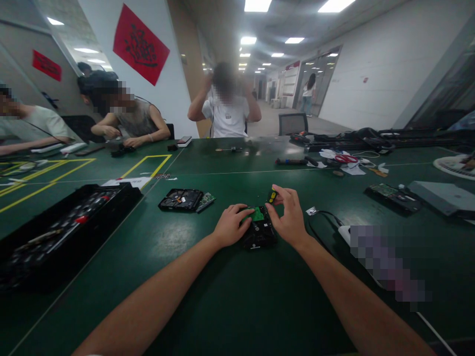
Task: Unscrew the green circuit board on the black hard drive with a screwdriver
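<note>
A black hard drive (260, 233) with a small green circuit board (257, 214) on top lies on the green table (230, 296) in front of me. My left hand (230, 225) grips the drive's left edge with curled fingers. My right hand (288, 215) is on the drive's right side and pinches a small screwdriver with a yellow and black handle (272, 196), held upright over the drive.
A second opened drive with a loose board (185, 200) lies to the left. A black tool tray (55, 232) sits at far left. Another drive (393, 196), a grey box (443, 196) and a white cable (322, 215) are to the right. Three people sit across the table.
</note>
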### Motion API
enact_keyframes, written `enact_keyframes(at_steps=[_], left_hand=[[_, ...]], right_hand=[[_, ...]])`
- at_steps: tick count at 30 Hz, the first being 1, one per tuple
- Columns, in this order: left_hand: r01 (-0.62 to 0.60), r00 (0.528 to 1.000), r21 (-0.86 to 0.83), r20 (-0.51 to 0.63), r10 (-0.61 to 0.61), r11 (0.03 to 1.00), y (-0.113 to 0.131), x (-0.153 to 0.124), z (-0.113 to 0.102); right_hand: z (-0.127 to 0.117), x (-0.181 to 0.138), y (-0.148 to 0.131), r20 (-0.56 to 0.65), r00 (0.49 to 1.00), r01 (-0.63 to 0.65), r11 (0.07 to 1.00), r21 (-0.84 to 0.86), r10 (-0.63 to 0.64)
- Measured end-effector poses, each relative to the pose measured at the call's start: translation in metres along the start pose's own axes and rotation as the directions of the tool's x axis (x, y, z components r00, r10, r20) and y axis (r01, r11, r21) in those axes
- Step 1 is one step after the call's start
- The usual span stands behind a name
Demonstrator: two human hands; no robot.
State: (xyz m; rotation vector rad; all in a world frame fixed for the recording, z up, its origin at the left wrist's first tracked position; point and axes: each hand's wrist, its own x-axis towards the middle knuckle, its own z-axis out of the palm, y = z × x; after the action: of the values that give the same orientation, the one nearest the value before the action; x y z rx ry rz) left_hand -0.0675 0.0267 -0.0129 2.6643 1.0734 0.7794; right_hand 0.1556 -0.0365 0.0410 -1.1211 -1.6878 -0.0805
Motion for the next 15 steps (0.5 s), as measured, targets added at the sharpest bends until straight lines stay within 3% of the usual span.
enact_keyframes(at_steps=[15], left_hand=[[0.014, 1.0, 0.004, 0.012, -0.014, 1.0, 0.0011, 0.0008, -0.0008]], right_hand=[[0.002, -0.0011, -0.0014, -0.013, 1.0, 0.019, 1.0, 0.011, -0.019]])
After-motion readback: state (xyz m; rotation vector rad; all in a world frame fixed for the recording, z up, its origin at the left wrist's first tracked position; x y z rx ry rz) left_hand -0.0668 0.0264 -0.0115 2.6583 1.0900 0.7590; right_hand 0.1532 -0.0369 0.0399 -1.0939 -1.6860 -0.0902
